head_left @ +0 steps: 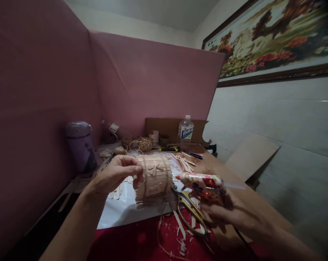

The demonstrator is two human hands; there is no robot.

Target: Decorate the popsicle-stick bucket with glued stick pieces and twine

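My left hand (127, 168) pinches the left rim of a cylinder made of wooden craft sticks (155, 188). Two bands of twine circle the cylinder, and small wooden petal shapes sit on its side. My right hand (220, 212) is wrapped round a flower-patterned hot glue gun (200, 180). Its red tip points left at the cylinder, with a gap between them. A clear glue stick (236, 186) sticks out of its back end, and a small red light glows on its body. Gold-handled scissors (192, 212) lie between the cylinder and my right hand.
Loose craft sticks (184, 162) lie behind the glue gun. Further back are a ball of twine (145, 144), a yellow-black cutter (168, 149), a blue pen (195, 155) and a plastic bottle (186, 131). A purple canister (81, 146) stands left, and a cord hangs below my right hand.
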